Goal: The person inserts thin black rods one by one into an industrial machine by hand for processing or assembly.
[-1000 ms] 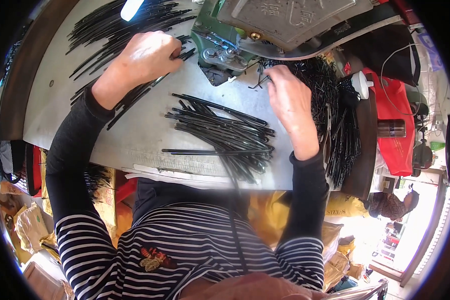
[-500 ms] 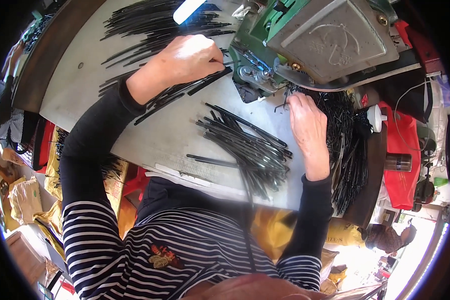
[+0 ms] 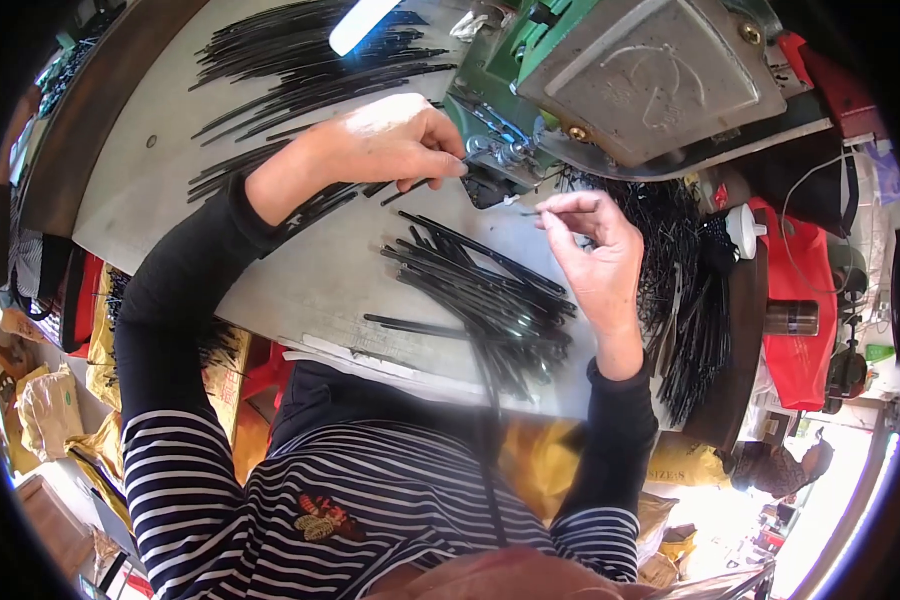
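Note:
My left hand is at the left of the green machine's metal foot and bed, thumb and fingers drawn together. What sits between its fingertips is hidden. To the right of the foot, my right hand pinches a short, thin dark strip end between thumb and fingers. Beneath and between my hands lies a loose bundle of narrow black strips on the pale tabletop. More black strips lie in rows beyond my left hand, some partly covered by it.
The green and grey machine head overhangs the right side of the table. A lit lamp tube hangs at the far side. Tangled black strips hang by the right edge, next to a white spool and a red cloth.
My left hand has opened out from a fist-like curl and lowered slightly. My right hand has shifted left and turned, bringing a strip end toward the machine's front. The view has shifted slightly.

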Demonstrator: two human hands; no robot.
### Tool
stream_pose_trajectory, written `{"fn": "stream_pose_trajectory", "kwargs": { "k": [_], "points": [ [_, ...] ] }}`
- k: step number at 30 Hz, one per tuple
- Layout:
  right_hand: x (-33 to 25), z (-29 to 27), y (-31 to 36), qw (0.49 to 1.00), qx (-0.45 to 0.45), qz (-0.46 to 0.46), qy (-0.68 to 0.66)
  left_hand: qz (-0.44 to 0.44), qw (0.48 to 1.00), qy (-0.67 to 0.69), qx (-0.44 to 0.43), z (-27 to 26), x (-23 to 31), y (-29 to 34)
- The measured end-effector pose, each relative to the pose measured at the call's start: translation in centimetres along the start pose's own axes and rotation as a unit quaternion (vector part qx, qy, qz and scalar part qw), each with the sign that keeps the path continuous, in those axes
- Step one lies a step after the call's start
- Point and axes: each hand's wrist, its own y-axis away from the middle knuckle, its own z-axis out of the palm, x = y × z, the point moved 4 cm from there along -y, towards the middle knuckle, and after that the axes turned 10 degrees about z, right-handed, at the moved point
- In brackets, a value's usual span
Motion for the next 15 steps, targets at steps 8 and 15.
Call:
{"fn": "stream_pose_trajectory", "kwargs": {
  "k": [8,15],
  "points": [
    [0.2,2.7,-1.0,0.922,-0.015,0.088,-0.377,0.0,0.991,0.127,-0.033,2.4,-0.3,-0.7],
    [0.2,3.3,-0.3,0.963,-0.114,0.132,-0.207,-0.008,0.983,0.185,-0.002,2.3,-0.9,-0.7]
  ]
}}
